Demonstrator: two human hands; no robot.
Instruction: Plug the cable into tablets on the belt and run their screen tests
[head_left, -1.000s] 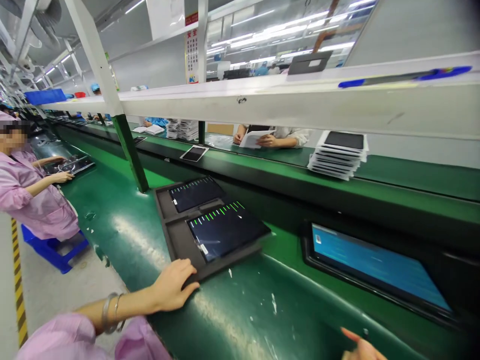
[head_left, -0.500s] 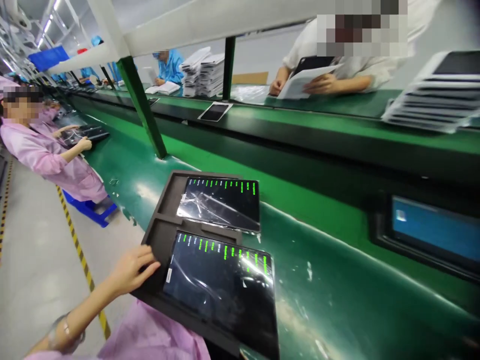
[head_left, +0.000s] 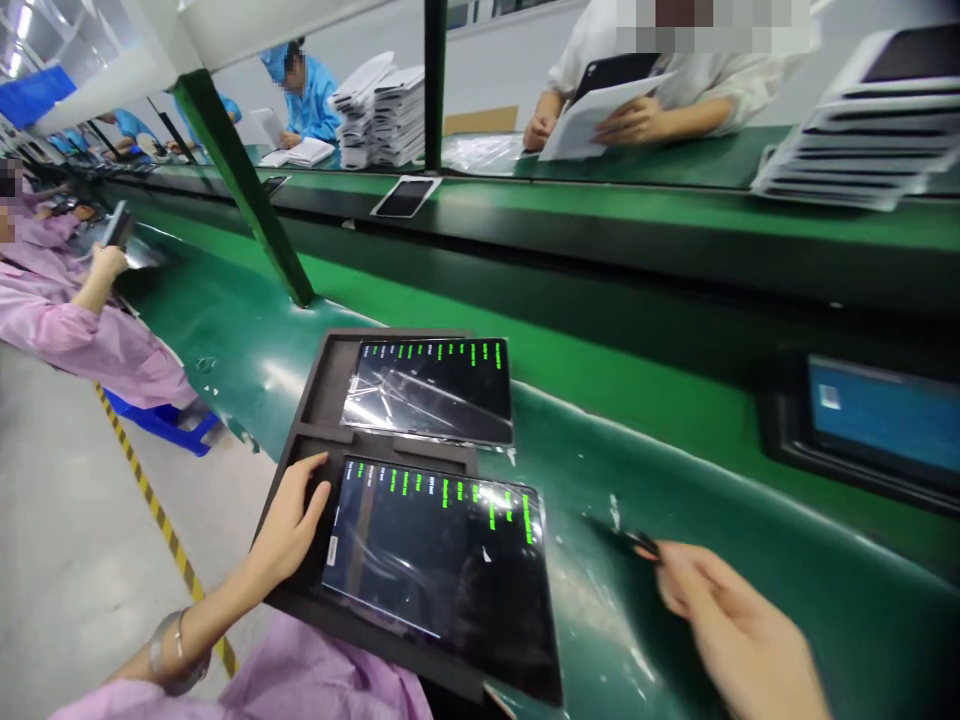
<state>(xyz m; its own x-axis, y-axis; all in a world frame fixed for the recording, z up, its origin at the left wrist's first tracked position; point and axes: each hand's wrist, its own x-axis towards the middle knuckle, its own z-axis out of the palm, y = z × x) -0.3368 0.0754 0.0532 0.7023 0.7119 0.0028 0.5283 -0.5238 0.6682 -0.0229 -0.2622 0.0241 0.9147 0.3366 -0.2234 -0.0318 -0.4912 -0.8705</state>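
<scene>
My left hand (head_left: 291,525) rests on the left side of a dark foam tray (head_left: 331,388), fingers extended and apart, beside the near tablet. That near tablet (head_left: 442,575) lies screen up in the tray, lit with rows of green and white text. Behind it a second tablet (head_left: 435,392) shows similar text, with glare over its glossy surface. To the right of the tray, above the green bench, my right hand (head_left: 739,620) pinches a small black object (head_left: 643,544) pointing left. Blur hides what exactly that object is.
A dark device with a blue screen (head_left: 885,410) stands at the right. A green post (head_left: 244,190) rises behind the tray. Across the line a person in white (head_left: 630,120) holds sheets near stacked white-framed panels (head_left: 862,125). A co-worker in pink (head_left: 97,330) sits at left.
My right hand has come into view from the lower right with the small black object. My left hand has shifted slightly up along the tray, fingers more spread. The co-worker at left has lifted a device.
</scene>
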